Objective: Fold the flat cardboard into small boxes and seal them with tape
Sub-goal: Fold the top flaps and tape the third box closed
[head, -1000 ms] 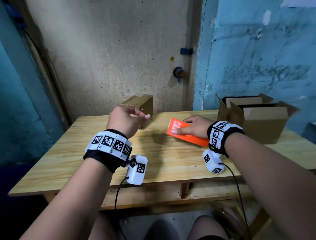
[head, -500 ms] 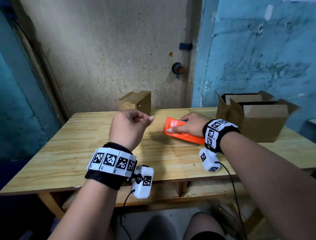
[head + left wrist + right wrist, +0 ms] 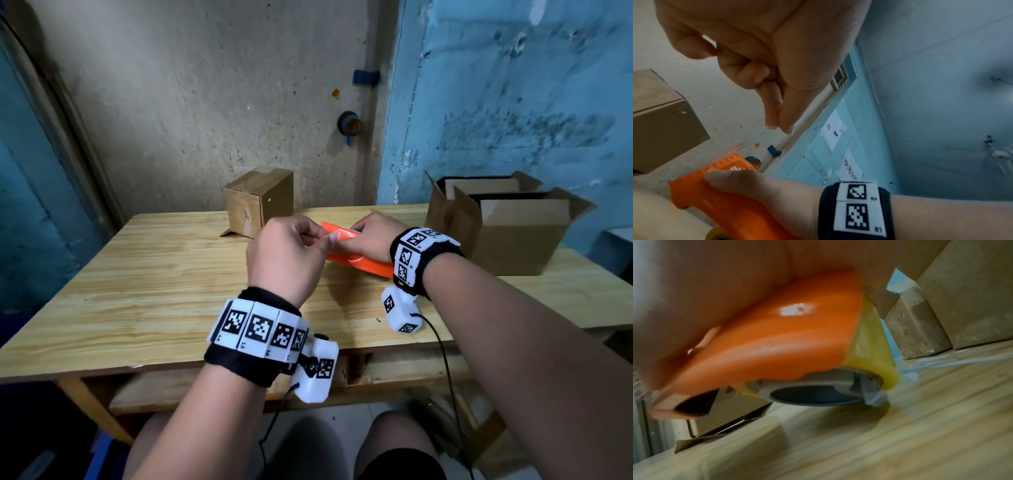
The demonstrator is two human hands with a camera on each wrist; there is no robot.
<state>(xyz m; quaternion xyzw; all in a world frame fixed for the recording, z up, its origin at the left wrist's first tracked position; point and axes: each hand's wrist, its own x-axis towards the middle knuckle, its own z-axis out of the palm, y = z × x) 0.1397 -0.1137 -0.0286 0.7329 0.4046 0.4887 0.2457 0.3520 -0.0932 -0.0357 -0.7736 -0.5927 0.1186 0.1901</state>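
Small box (image 3: 259, 202) on wooden table (image 3: 164, 274), beige and blue walls behind

Head camera looks down at the wooden table (image 3: 144, 274). Both wrist cameras sit close, sharing the orange tape dispenser (image 3: 719, 203).

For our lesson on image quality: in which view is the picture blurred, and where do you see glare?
Right wrist view: motion blur smears the wooden table, and a white glare patch sits on the orange tape dispenser. Head view: sharp and evenly lit, with wide-angle bending of the walls. Left wrist view: fairly sharp, the left hand looming large.
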